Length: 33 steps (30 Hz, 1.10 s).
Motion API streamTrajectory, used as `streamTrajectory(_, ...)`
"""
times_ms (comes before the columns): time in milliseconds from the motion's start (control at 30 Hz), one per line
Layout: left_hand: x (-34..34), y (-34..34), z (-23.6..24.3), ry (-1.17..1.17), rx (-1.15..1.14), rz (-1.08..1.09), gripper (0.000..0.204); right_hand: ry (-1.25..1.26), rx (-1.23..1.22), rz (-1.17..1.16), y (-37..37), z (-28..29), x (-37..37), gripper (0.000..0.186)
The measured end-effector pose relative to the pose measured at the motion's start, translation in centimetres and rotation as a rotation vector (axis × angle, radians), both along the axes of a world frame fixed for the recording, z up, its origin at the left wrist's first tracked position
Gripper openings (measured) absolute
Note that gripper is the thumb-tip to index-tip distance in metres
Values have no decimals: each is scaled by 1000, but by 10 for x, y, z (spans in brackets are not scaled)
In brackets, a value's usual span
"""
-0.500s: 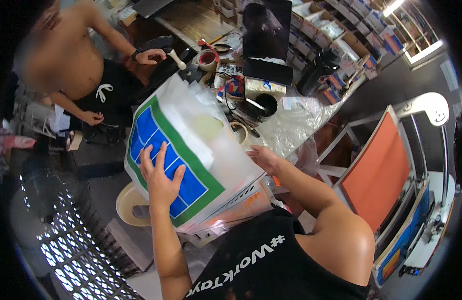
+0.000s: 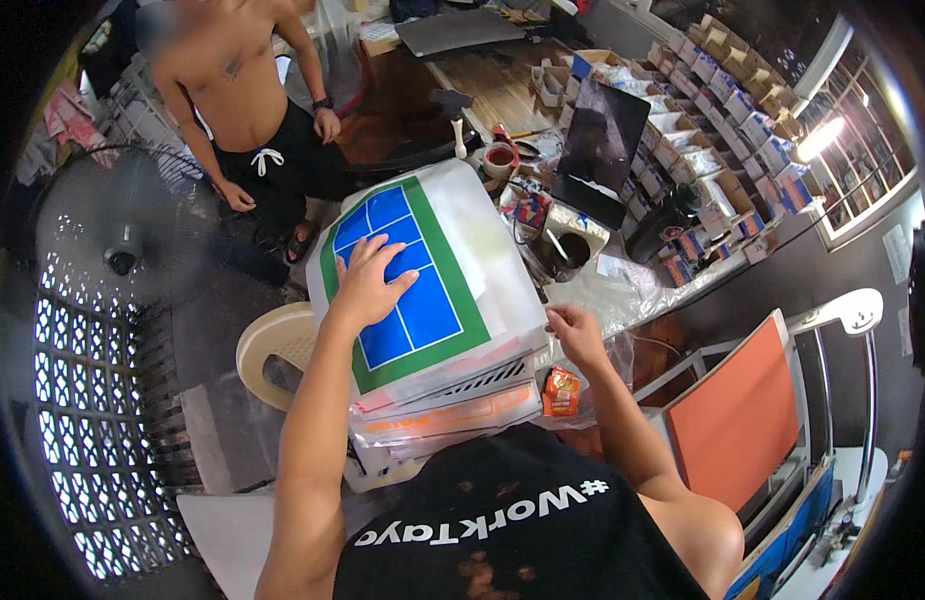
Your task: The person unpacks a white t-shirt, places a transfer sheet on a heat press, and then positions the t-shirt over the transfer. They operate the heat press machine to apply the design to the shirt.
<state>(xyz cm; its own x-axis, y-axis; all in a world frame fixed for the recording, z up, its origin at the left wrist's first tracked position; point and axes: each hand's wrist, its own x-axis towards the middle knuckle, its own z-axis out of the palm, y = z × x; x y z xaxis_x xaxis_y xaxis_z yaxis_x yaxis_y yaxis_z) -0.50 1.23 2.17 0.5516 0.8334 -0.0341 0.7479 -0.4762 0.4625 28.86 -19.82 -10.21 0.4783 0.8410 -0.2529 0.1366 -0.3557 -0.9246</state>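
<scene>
A stack of flat plastic-wrapped packs point(image 2: 452, 400) rests in front of me. The top pack point(image 2: 492, 270) is white with a green-bordered blue panel divided by white lines. My left hand point(image 2: 372, 280) lies flat on the blue panel, fingers spread. My right hand point(image 2: 574, 332) is at the right edge of the stack, fingers curled near the clear wrapping; whether it grips the wrapping is unclear. A small orange packet point(image 2: 560, 390) lies just below that hand.
Another person point(image 2: 252, 100) stands at the back left beside a floor fan point(image 2: 112, 240). A cream plastic chair point(image 2: 272, 350) is under the stack's left. Behind it are a cluttered table point(image 2: 622, 280), a dark screen point(image 2: 602, 140), a tape roll point(image 2: 499, 158) and shelves of boxes point(image 2: 722, 130). An orange-backed chair point(image 2: 742, 420) is at right.
The stack now lies flatter and more centred in view. My left hand has shifted up on the blue panel. The other person now stands upright instead of leaning toward the table.
</scene>
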Motion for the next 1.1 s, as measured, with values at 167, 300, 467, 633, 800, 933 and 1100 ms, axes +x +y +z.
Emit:
streamTrajectory(167,-14,0,-8,-153,138,27,47,-305,-74,61,-29,-1,-13,36)
streamTrajectory(300,-47,6,-23,-553,319,112,31,-461,-130,45,-40,13,-9,29)
streamTrajectory(467,-118,29,-50,-688,396,395,16,-400,-1,-96,-54,2,12,27)
streamTrajectory(633,-221,25,-105,-548,169,852,16,-511,-9,-9,-23,-19,38,26)
streamTrajectory(800,-289,19,-171,-486,158,886,18,-575,85,20,38,38,26,27)
streamTrajectory(933,-319,67,-170,-518,144,858,32,-631,140,-86,24,55,11,26)
streamTrajectory(1100,-341,154,-157,-524,81,782,65,-877,199,-204,-67,71,-47,18)
